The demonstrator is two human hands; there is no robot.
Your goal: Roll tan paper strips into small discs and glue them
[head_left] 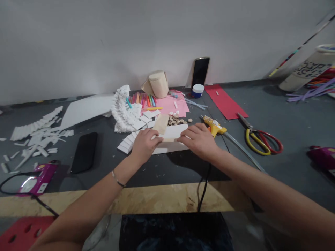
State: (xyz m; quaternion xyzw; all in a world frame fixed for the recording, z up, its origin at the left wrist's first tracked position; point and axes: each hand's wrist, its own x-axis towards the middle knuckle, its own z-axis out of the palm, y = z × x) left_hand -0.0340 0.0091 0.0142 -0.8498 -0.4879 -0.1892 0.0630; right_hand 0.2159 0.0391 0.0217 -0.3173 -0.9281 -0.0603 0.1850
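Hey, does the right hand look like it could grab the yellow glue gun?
Probably yes. The right hand lies just beside the yellow hot glue gun, with nothing between them. It would only need to lift off the white board.

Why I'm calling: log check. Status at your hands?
Left hand, right hand on white board, either side of tan strip. Yellow glue gun beyond right hand.
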